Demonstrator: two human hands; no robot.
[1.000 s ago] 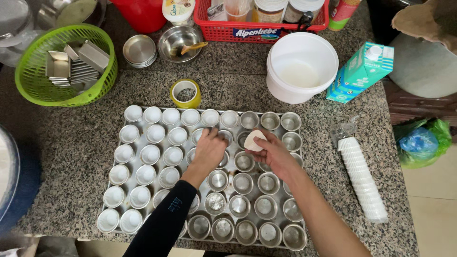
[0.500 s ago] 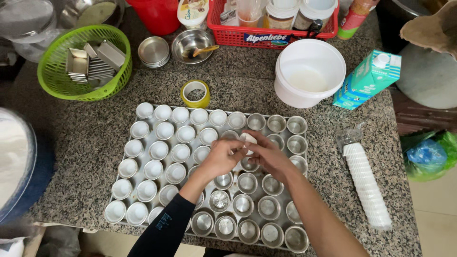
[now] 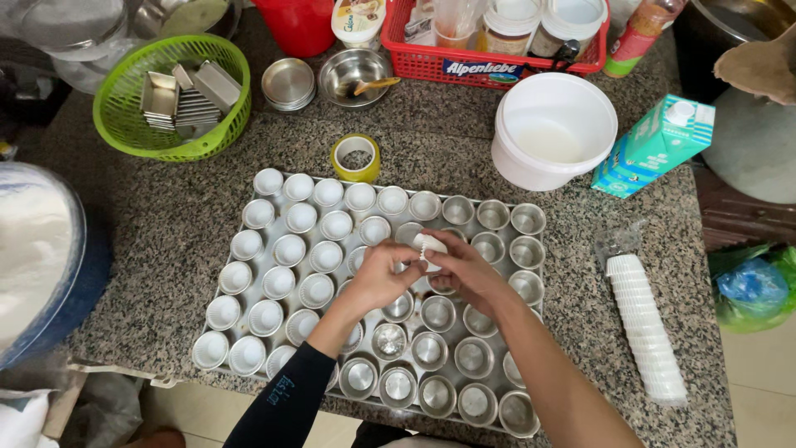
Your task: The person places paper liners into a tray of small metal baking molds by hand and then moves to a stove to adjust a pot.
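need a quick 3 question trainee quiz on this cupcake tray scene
1. True or false: both hands, left hand and right hand, meet over the metal baking tray around a small stack of white paper cupcake liners.
2. Which side of the tray holds small metal cups already lined with white paper: A the person's left, B the person's right?
3. What lies on the speckled granite counter right of the tray?

Key
1. True
2. A
3. A long sleeve of stacked white paper liners

Left hand (image 3: pixel 383 274) and right hand (image 3: pixel 464 267) together, fingertips pinched, forearms converging.
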